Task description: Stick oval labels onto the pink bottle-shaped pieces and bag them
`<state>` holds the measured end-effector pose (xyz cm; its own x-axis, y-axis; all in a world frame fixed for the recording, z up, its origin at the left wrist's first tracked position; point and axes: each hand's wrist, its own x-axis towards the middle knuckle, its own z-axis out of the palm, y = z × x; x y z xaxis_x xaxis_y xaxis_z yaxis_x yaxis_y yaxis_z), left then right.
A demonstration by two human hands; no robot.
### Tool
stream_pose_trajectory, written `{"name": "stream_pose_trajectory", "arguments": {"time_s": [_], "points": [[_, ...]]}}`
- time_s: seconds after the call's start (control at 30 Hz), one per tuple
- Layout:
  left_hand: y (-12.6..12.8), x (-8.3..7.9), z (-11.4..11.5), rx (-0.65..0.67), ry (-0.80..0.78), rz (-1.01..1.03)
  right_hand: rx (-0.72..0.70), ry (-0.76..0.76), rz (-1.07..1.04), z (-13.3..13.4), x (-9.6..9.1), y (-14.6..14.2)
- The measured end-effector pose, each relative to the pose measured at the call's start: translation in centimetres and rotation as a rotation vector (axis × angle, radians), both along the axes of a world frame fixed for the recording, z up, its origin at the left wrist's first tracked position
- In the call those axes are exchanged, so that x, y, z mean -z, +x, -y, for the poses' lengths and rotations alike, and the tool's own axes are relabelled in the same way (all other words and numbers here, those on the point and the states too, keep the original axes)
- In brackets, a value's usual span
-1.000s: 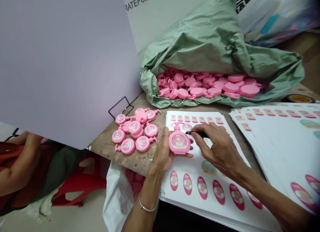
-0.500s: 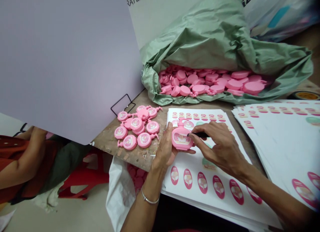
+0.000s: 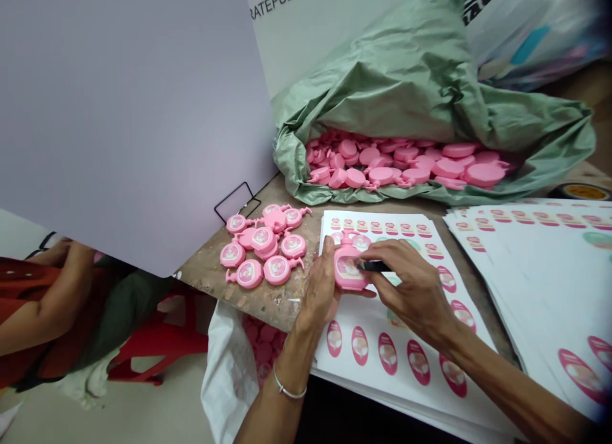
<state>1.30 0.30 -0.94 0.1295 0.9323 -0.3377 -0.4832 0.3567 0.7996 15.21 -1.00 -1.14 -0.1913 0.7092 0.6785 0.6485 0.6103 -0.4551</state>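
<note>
My left hand (image 3: 321,289) is closed on a pink bottle-shaped plastic piece (image 3: 348,268) with a picture sticker on its face, held just above a white sticker sheet (image 3: 411,316). My right hand (image 3: 406,284) pinches a thin black tool (image 3: 375,265), its tip lying against the face of the pink piece. The sheet under both hands carries rows of pink oval stickers and small labels.
Several stickered pink pieces (image 3: 265,249) lie in a heap on the worn wooden tabletop (image 3: 268,303) to the left. A green plastic bag (image 3: 421,93) full of bare pink pieces (image 3: 406,163) sits behind. More sticker sheets (image 3: 540,265) lie right. A lilac board (image 3: 129,106) leans left; another person's arm (image 3: 43,310) shows below it.
The pink piece has tilted in my left hand, and the black tool has slid left across its face. The view has shifted slightly.
</note>
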Motion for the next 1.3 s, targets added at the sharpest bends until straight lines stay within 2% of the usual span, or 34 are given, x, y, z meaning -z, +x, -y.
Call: {"name": "stream_pose_trajectory", "arguments": {"time_s": [0.13,0.23,0.47,0.57,0.73,1.03,1.3], "points": [[-0.3,0.2,0.0,0.077,0.114,-0.012,-0.024,-0.349,-0.111,0.0,-1.0,-0.1],[-0.4,0.3,-0.1,0.138,0.143,-0.004,-0.045,-0.596,-0.207,0.0,-1.3,-0.1],[-0.7,0.3,-0.4,0.182,0.076,0.032,-0.118,-0.739,-0.421,-0.4,-1.7,0.4],[-0.6,0.5,-0.3,0.204,0.042,0.032,-0.088,-0.735,-0.475,-0.5,-2.2,0.6],[-0.3,0.7,-0.2,0.165,0.021,0.037,-0.005,-0.571,-0.315,0.0,-2.3,0.7],[-0.2,0.5,-0.4,0.177,0.003,0.112,-0.023,-0.417,-0.201,0.9,-1.8,0.4],[-0.3,0.6,-0.5,0.180,-0.031,0.158,-0.054,-0.363,-0.133,0.8,-2.0,0.5]]}}
